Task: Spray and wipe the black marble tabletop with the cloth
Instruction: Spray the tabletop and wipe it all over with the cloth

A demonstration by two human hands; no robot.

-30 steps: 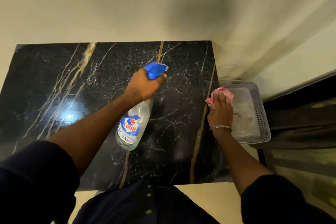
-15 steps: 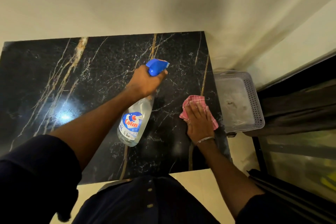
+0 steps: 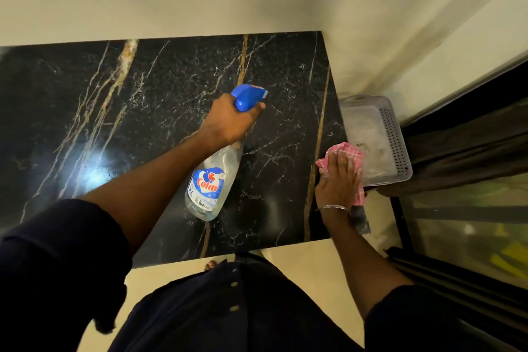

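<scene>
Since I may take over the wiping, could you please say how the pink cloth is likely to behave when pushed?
The pink cloth looks limp: it crumples around the flat right hand. It probably slides easily on the glossy tabletop, yet may bunch or slip off the right edge, which it seems to overhang.

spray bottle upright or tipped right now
Tipped. The left hand grips the spray bottle by its neck; it slants above the tabletop, blue trigger head pointing away, base toward the camera.
</scene>
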